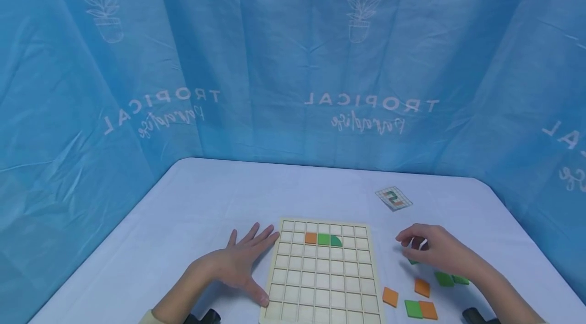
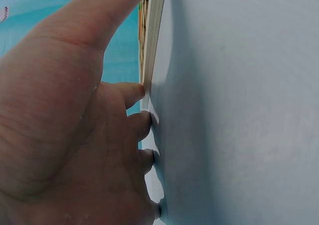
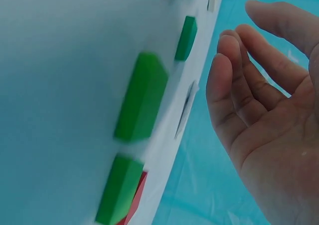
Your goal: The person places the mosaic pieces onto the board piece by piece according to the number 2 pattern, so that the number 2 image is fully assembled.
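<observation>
A pale wooden grid board (image 1: pixel 322 283) lies on the white table. In its second row from the top sit an orange square tile (image 1: pixel 311 238), a green square tile (image 1: pixel 323 239) and a darker green quarter-round tile (image 1: pixel 336 240). My left hand (image 1: pixel 238 264) rests with spread fingers at the board's left side, its thumb and forefinger by the edge. Over to the right, my right hand (image 1: pixel 441 248) hovers above a dark green tile (image 1: pixel 413 262), fingers loosely bent. Between its thumb and fingers in the right wrist view there is a gap with nothing in it.
Loose orange tiles (image 1: pixel 390 297) and green tiles (image 1: pixel 444 278) lie scattered right of the board. A small printed card (image 1: pixel 394 198) with a grid pattern lies beyond them. A red piece (image 3: pixel 133 200) shows beside a green one in the right wrist view. Blue curtain (image 1: pixel 284 59) surrounds the table.
</observation>
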A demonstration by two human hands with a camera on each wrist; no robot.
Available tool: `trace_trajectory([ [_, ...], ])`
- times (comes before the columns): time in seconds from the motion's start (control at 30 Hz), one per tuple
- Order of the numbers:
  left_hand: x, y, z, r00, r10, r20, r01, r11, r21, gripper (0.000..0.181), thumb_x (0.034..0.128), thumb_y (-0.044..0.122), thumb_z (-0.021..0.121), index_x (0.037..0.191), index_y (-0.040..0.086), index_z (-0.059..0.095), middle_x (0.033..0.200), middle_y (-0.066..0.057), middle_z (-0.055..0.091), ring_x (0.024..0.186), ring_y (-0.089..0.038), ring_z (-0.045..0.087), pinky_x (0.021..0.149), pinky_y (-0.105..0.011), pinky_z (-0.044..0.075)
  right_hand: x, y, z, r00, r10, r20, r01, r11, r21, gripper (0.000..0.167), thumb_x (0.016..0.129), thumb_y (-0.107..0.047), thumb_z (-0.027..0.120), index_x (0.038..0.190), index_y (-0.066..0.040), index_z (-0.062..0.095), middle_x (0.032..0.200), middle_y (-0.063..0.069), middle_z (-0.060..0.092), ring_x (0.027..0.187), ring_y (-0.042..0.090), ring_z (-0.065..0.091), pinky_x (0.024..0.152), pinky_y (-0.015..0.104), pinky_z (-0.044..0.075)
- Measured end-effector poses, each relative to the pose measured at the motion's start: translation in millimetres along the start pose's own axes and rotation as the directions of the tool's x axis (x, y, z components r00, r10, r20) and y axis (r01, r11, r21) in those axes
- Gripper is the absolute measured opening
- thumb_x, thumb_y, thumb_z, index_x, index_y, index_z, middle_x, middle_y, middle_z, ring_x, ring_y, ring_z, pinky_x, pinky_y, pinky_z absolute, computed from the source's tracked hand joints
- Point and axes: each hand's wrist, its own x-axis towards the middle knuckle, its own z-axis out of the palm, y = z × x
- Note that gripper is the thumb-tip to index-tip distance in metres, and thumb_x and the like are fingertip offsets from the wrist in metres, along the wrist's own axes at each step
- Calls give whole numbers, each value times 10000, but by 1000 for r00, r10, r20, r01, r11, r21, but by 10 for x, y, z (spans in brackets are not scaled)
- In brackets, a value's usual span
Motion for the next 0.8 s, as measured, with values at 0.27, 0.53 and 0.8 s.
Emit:
trace_trajectory([
  [0.27,-10,25,-10,1000,-3,-9,3,1000,-3,1310,531,781,732,1561,265,108,1611,28,25,1444,-311,-83,1026,-693,-91,-152,143,-61,999,33,-1,-33,999,8,285,815,-234,770,1067,-125,694,926,-59,638,794,156,560,670,268,506],
  [0.53,-13,30,-5,1000,-8,-17,8,1000,11,1317,524,788,727,1561,262,110,1611,21,25,1444,-318,-79,1026,-692,-93,-267,272,-124,999,44,13,-44,999,12,334,814,-280,773,1089,-111,687,953,-56,642,796,149,564,660,254,507],
  [0.8,-15,14,-7,1000,10,-17,-10,1000,10,1312,534,788,724,1561,258,104,1612,12,19,1443,-319,-82,1024,-693,-92,-394,387,-178,998,57,14,-57,998,14,346,798,-292,783,1076,-110,687,975,-37,639,773,118,553,643,251,500],
])
